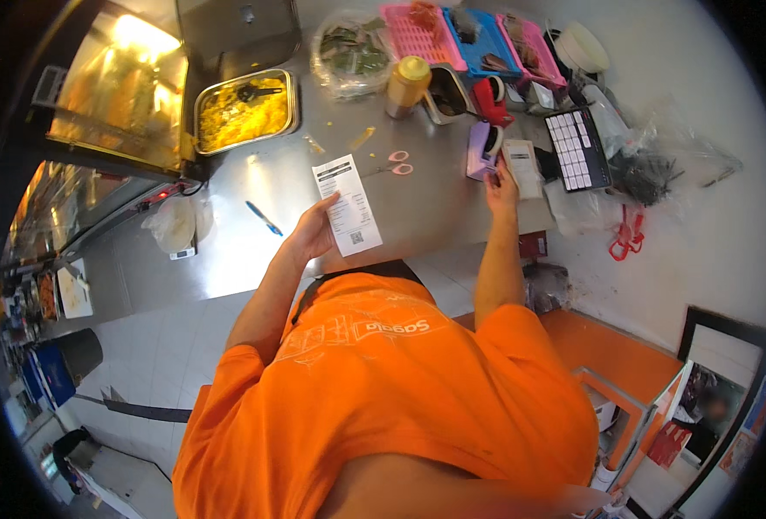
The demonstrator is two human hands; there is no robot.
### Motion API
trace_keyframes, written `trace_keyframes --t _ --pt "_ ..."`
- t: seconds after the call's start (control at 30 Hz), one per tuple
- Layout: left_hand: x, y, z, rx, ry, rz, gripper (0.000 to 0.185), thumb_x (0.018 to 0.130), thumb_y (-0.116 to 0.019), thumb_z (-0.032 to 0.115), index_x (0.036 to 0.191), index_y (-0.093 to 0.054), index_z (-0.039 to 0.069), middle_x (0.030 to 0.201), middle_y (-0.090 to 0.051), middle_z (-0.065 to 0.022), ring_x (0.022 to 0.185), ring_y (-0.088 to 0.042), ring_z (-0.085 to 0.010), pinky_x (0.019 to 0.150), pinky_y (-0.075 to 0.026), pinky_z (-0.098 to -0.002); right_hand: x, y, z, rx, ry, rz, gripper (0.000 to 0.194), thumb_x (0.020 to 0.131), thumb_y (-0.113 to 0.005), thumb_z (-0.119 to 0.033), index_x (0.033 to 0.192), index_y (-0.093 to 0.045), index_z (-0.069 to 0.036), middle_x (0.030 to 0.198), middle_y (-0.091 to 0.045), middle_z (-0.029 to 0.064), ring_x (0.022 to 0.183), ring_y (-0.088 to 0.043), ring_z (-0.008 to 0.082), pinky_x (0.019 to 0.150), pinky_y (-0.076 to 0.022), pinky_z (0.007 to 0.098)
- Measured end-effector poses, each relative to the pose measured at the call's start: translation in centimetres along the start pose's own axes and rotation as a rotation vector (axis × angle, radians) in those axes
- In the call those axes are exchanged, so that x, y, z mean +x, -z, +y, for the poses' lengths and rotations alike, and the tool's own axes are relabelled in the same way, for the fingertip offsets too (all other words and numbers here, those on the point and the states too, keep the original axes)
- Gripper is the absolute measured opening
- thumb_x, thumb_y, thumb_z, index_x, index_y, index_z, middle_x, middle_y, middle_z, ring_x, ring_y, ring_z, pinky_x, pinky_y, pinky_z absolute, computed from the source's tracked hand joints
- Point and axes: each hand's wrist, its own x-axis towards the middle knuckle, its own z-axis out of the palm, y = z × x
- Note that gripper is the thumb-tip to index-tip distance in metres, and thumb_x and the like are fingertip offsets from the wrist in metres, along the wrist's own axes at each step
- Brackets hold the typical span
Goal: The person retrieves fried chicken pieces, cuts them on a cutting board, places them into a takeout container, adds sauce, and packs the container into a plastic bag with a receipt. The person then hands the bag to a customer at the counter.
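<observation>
My left hand [316,228] holds a printed paper receipt [350,211] by its left edge, above the steel counter [422,214]. At the right, the fingers of my right hand [503,188] touch the near end of a purple tape dispenser [480,156]; whether they grip the tape is too small to tell. Behind it stands a red tape dispenser [492,102]. Pink-handled scissors [401,163] lie just right of the receipt, and a blue pen [264,218] lies left of my left hand.
A steel tray of yellow food [227,123] stands beside a lit glass display case [123,84]. Farther back are a bag of leaves [352,52], a sauce bottle [409,87] and pink and blue baskets [480,42]. A black tablet or keypad [578,149] lies near the right wall.
</observation>
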Motion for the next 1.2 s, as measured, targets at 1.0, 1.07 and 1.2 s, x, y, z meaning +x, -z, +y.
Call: trace_keyframes --t 1.0,1.07,1.2 --pt "1.5 -15.9 -48.8 0.794 0.377 -0.150 0.037 0.096 -0.063 0.027 0.126 -0.064 0.006 0.118 -0.066 -0.0069 0.108 -0.061 -0.0244 0.095 -0.048 -0.0449 -60.1 40.8 -0.5 -0.603 0.029 0.343 0.043 0.084 -0.081 -0.041 0.070 -0.068 -0.002 0.052 -0.054 0.0005 0.043 -0.051 0.0093 0.042 -0.0389 0.0262" --pt "0.1 -20.1 -56.2 0.786 0.352 -0.348 0.035 0.094 -0.065 0.028 0.122 -0.067 0.007 0.111 -0.068 -0.0048 0.103 -0.063 -0.0228 0.090 -0.049 -0.0444 -64.5 44.6 -0.8 -0.486 0.095 0.500 0.038 0.088 -0.077 -0.037 0.073 -0.068 -0.002 0.057 -0.056 0.0008 0.044 -0.050 0.0090 0.041 -0.0375 0.0266" --pt "2.1 -31.9 -64.4 1.412 0.199 -0.522 0.024 0.090 -0.069 0.021 0.102 -0.074 0.001 0.083 -0.071 -0.0031 0.066 -0.066 -0.0173 0.057 -0.053 -0.0333 -64.2 45.2 -3.1 -0.077 -0.012 0.614 0.029 0.091 -0.075 -0.028 0.082 -0.068 -0.001 0.065 -0.058 0.0025 0.043 -0.049 0.0093 0.038 -0.0332 0.0254"
